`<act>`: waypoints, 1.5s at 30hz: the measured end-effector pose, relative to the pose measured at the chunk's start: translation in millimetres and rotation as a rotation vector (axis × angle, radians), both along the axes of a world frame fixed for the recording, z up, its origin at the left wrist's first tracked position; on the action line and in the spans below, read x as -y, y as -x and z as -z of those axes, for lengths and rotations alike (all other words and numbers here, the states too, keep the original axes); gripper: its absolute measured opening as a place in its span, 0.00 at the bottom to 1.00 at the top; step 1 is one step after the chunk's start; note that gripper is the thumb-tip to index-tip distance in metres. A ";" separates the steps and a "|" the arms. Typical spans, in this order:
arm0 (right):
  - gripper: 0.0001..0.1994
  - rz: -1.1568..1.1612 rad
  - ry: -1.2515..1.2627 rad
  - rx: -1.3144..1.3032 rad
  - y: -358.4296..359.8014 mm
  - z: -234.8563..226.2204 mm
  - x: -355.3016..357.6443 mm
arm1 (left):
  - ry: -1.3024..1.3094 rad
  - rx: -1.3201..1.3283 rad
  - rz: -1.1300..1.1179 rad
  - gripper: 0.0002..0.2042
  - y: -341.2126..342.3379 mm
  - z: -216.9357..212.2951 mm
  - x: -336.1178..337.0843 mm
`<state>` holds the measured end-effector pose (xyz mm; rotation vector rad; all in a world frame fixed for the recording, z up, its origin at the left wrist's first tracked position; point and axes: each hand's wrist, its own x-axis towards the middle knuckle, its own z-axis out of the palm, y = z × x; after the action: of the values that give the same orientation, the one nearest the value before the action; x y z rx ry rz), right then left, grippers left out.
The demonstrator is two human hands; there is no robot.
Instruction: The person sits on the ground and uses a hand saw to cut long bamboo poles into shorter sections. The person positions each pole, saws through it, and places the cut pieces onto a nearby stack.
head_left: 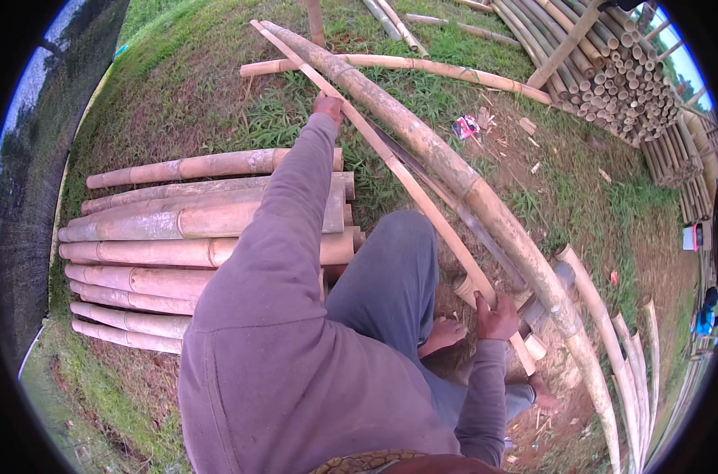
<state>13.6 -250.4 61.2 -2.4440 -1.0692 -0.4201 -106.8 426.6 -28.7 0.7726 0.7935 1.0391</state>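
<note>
A long, flat bamboo strip slants from the far left to beside my feet. My left hand is closed round it near its far end, with that arm stretched out. Lower down, my right hand grips the same strip close to its near end, thumb up along it. Just right of the strip lies a thick, whole bamboo pole, roughly alongside. Between them runs a thin dark length, partly hidden. Short cut bamboo pieces sit around my right hand.
Several cut bamboo poles lie side by side at my left. Another pole crosses beyond the strip. A large bamboo stack stands far right, more poles lie near right. A red-white packet rests on the grass.
</note>
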 end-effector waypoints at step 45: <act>0.21 0.195 0.037 -0.176 -160.8 30.7 -27.2 | -1.770 -0.625 0.991 0.21 -216.6 -38.7 391.7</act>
<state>174.4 -223.2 30.5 -2.5730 -0.7763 -0.2406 109.8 34.9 10.0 2.7043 -0.3470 0.2961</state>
